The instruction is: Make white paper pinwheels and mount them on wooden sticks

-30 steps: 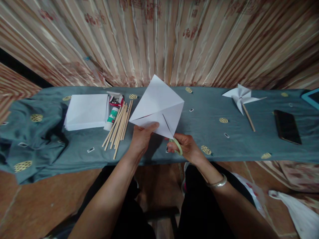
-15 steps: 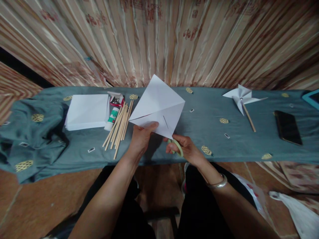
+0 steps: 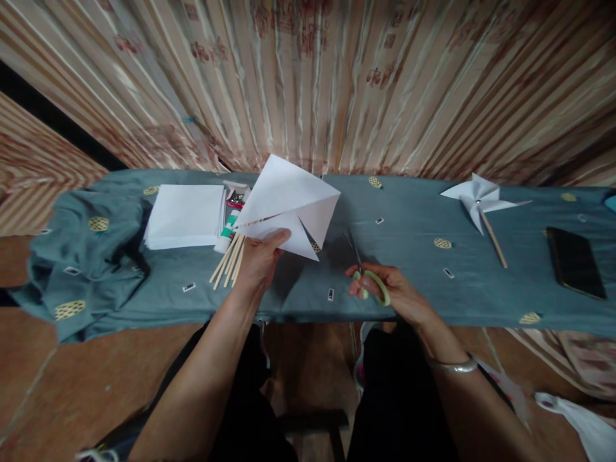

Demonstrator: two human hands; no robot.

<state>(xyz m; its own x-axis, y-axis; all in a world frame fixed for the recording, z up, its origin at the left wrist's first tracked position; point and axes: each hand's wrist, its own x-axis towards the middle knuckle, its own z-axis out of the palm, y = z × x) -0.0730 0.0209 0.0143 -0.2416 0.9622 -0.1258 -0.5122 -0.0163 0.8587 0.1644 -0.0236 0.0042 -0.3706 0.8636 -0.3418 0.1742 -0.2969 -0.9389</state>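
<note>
A white square sheet of paper (image 3: 289,192) is held above the table, turned corner-up, with slits cut in from its left and lower right corners. My left hand (image 3: 262,256) grips its lower edge, thumb on top. To the right, apart from the paper, my right hand (image 3: 385,289) has its fingers in the loops of green-handled scissors (image 3: 369,282), whose blades point up and away. Under and beside the left hand lie several wooden sticks (image 3: 225,263), partly hidden by the hand and paper.
Left of the paper are a stack of white paper (image 3: 185,215), a glue stick (image 3: 227,232) and an open box of small metal pieces (image 3: 235,194). A finished paper pinwheel (image 3: 479,199) and a black phone (image 3: 575,263) lie rightward on the green tablecloth (image 3: 409,218). A curtain (image 3: 308,83) hangs behind.
The scissors have come away from the paper, moving right with my right hand. The lower right slit now gapes open. My left hand has carried the paper slightly left. The view has shifted a little.
</note>
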